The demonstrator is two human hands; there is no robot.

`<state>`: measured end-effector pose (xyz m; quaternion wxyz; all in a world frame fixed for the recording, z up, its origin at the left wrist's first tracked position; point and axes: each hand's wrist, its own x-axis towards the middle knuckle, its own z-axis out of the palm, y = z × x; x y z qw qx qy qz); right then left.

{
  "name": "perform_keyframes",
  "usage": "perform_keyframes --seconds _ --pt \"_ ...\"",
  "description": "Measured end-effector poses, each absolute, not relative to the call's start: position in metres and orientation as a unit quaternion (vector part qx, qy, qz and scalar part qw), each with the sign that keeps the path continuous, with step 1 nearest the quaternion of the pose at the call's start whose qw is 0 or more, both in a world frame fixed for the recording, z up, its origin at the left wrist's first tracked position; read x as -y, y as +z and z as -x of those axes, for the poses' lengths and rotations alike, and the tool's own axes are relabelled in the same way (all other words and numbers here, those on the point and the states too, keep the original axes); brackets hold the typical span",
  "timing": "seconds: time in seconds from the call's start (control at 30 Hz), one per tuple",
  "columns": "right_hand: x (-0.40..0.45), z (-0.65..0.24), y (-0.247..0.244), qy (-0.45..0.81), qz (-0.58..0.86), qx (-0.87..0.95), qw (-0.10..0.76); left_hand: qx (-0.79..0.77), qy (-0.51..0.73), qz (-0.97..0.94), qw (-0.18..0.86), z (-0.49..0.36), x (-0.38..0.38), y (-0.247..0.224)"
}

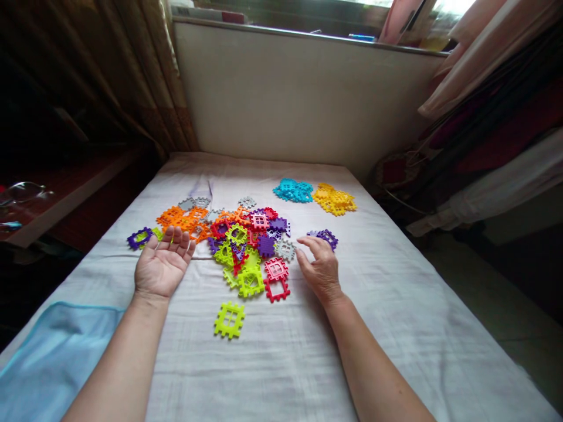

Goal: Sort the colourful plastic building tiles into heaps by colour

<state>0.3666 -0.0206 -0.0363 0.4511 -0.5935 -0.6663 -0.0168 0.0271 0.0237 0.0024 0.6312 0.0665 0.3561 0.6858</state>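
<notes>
A mixed heap of plastic interlocking building tiles [250,258] in green, red, purple, pink and grey lies between my hands. My left hand [162,268] is palm up with its fingers stretched, holding nothing, just in front of the orange tiles [180,218]. At the heap's right side my right hand [321,266] curves with thumb and fingers apart, close to a grey tile [285,249]; whether it touches that tile I cannot tell. Purple tiles [328,237] lie just behind the right hand. Nearer to me rests a single green tile [229,320].
Toward the back right are a pile of blue tiles [294,190] and a pile of yellow tiles [334,199]. A light blue cloth [61,357] covers the near left corner of the sheet [281,363]. Curtains [136,76] hang at the left, fabrics at the right.
</notes>
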Motion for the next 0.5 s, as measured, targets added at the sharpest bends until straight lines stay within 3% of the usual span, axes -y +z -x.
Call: perform_keyframes --seconds 0.23,0.5 --pt "-0.001 -0.331 -0.021 0.048 0.536 0.776 0.33 -0.36 0.687 -0.056 0.629 -0.03 -0.022 0.007" --pt "-0.006 -0.321 -0.024 0.072 0.532 0.784 0.313 -0.36 0.683 -0.053 0.633 -0.029 -0.023 0.005"
